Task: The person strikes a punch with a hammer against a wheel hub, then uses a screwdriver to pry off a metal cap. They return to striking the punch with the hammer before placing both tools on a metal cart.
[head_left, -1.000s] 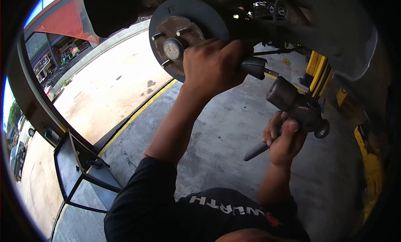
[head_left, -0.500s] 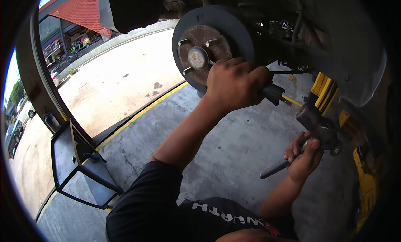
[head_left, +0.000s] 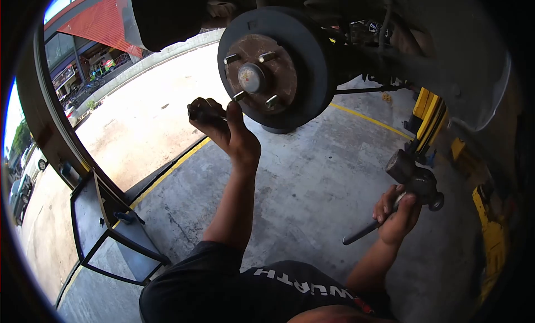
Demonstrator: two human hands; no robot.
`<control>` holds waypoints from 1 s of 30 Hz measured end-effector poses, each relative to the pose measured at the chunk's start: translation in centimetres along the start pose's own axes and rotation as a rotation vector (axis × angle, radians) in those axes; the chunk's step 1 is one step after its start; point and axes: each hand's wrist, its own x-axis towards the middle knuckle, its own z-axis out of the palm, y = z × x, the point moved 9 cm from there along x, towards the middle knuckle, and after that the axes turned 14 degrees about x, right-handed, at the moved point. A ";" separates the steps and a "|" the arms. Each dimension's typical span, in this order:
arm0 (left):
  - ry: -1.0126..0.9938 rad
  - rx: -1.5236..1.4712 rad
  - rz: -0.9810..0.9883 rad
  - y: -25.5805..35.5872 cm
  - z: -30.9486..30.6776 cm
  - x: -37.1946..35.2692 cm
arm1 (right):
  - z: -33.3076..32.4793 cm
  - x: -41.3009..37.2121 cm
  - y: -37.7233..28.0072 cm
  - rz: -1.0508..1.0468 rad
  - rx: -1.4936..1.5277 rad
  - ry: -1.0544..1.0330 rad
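A dark brake drum (head_left: 317, 72) hangs under the raised vehicle, with a rusty hub face, a round centre cap (head_left: 251, 78) and several wheel studs (head_left: 267, 57). Just left of its lower edge is my left hand (head_left: 239, 139), fingers closed around a dark tool (head_left: 206, 112) whose kind I cannot make out. My thumb points up near the lower left stud. At the right, away from the drum, my right hand (head_left: 397, 220) grips a ball-peen hammer (head_left: 421, 185) close under its head, the handle slanting down to the left.
Yellow lift parts (head_left: 429, 122) stand at the right behind the hammer. A dark-framed panel stand (head_left: 114, 239) sits beside the post (head_left: 61, 111) at the left. Yellow lines (head_left: 173, 172) cross the grey concrete floor (head_left: 301, 189). Fender sheet metal hangs overhead.
My left hand has moved from the drum's lower right side, across its face, to its left edge, turning thumb up. The hammer in my right hand has shifted slightly left.
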 end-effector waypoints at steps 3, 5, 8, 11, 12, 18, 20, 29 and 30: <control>0.120 -0.025 -0.365 -8.1 0.2 0.8 | -1.3 -0.9 1.4 0.063 -0.002 0.036; 0.164 -0.145 -0.420 -9.6 1.1 1.5 | -1.3 -1.0 1.8 0.084 -0.004 0.011; 0.118 -0.112 -0.258 -10.1 0.9 4.1 | -1.0 -0.8 2.0 0.081 -0.016 -0.036; 0.055 0.183 0.055 -8.2 0.5 9.1 | -1.8 -1.2 3.2 0.157 -0.005 -0.060; 0.043 0.212 0.152 -5.7 0.9 10.7 | -1.6 -1.5 2.9 0.158 -0.007 -0.081; -0.521 0.226 0.747 12.5 6.1 1.9 | -0.2 -1.1 3.9 0.148 0.055 -0.121; -0.682 0.430 1.006 16.0 9.3 -4.3 | 0.0 -1.1 4.4 0.154 0.076 -0.092; -0.700 0.560 0.948 11.6 14.6 -4.8 | 0.2 -1.5 3.2 0.108 0.096 -0.022; -0.678 0.540 0.944 11.5 14.5 -4.5 | 0.1 -1.6 3.0 0.093 0.074 -0.014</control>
